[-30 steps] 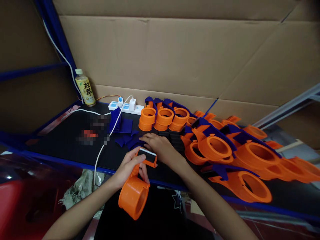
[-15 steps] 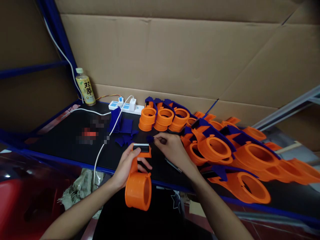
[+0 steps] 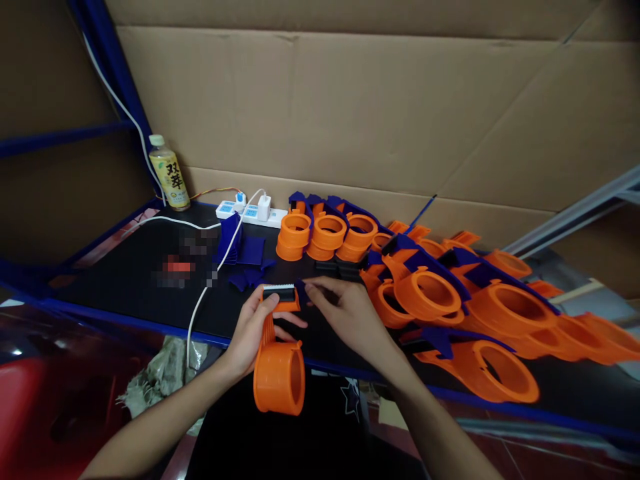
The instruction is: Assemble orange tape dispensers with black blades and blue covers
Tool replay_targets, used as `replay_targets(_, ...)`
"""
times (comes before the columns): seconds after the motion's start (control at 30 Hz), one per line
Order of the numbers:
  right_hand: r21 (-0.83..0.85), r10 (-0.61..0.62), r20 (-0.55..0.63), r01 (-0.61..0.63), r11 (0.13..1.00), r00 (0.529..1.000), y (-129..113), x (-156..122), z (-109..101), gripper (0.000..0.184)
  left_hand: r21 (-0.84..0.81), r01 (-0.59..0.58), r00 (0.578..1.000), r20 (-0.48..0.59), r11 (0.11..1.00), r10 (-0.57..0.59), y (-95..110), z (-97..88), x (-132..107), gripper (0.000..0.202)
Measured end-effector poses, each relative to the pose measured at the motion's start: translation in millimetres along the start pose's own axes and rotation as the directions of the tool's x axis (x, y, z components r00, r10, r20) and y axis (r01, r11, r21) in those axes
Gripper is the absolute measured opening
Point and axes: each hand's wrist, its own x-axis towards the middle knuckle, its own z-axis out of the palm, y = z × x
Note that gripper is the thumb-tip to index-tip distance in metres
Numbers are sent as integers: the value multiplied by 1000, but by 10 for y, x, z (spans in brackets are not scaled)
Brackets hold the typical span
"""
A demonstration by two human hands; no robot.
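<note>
My left hand (image 3: pixel 250 327) grips an orange tape dispenser (image 3: pixel 280 380) by its ribbed neck, the ring hanging down towards me. Along the dispenser's head run a white toothed blade (image 3: pixel 279 287) and a black strip (image 3: pixel 285 295), with my thumb against the strip. Pinched in the fingertips of my right hand (image 3: pixel 345 303) is a small dark blue plastic piece (image 3: pixel 302 292), right beside the head's right end. Whether the two touch, I cannot tell. Loose blue pieces (image 3: pixel 250 275) lie on the black tabletop just beyond my left hand.
Orange and blue dispensers (image 3: pixel 430 293) crowd the right side, and stacked ones (image 3: pixel 327 233) stand at the back. Black parts (image 3: pixel 345 268) lie behind my right hand. A white power strip (image 3: pixel 273 217), cable (image 3: pixel 197 313), blue flat parts (image 3: pixel 250 250) and drink bottle (image 3: pixel 169 175) occupy the left.
My right hand has moved the blue piece towards me, up to the right end of the dispenser's head. Black parts behind that hand have come into view.
</note>
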Motion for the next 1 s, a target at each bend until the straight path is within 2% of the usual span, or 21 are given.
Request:
replay_targets(0.07, 102, 42, 5, -42, 994, 999, 7, -23, 13, 35, -11, 25, 1000, 1, 1000, -25, -10, -39, 17, 35)
replay_targets(0.2, 336, 73, 173, -128, 933, 982, 71, -76, -10, 52, -53, 134, 991, 16, 990, -133, -26, -147, 71, 43)
replay_targets(0.27, 388, 60, 209, -139, 911, 976, 120, -90, -26, 55, -62, 196, 980, 45, 979, -194, -29, -187, 92, 47)
replay_targets(0.33, 398, 53, 191, -126, 909, 980, 164, -88, -35, 53, -63, 227, 972, 78, 972, -222, -31, -211, 100, 48)
replay_targets(0.53, 266, -71, 83, 46, 963, 994, 208, -43, -37, 44, -112, 367, 916, 215, 923, -338, -26, -247, 86, 50)
replay_targets(0.63, 243, -74, 48, 60, 968, 996, 195, -54, -29, 46, -118, 394, 904, 232, 912, -360, -20, -253, 88, 52)
replay_targets(0.73, 169, -91, 7, 89, 982, 996, 165, -74, -46, 47, -107, 379, 915, 192, 919, -355, -19, -237, 96, 49)
replay_targets(0.83, 66, -123, -12, 123, 990, 992, 116, -88, -91, 49, -66, 317, 944, 115, 946, -309, -28, -196, 93, 45)
replay_targets(0.93, -5, -130, 23, 130, 992, 991, 67, -108, -125, 46, -21, 234, 971, 57, 972, -233, -35, -141, 72, 40)
replay_targets(1.0, -37, -132, 56, 134, 990, 990, 53, -128, -127, 43, -5, 187, 981, 60, 982, -187, -34, -112, 53, 35)
